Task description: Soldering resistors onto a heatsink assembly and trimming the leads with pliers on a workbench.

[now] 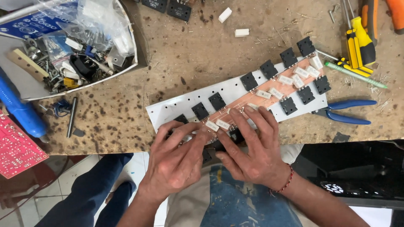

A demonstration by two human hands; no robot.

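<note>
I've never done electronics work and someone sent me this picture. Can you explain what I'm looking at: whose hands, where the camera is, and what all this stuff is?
The camera sits on the person's head and looks down, so both hands are their own. The left hand and right hand press on the near end of a long white metal strip. It carries a copper-coloured circuit board with black square components along both edges and small white blocks down the middle. Neither hand grips a tool. All this lies on a stained wooden bench. Around it: blue-handled pliers, yellow screwdrivers, a tray of loose parts and a red circuit board.
</note>
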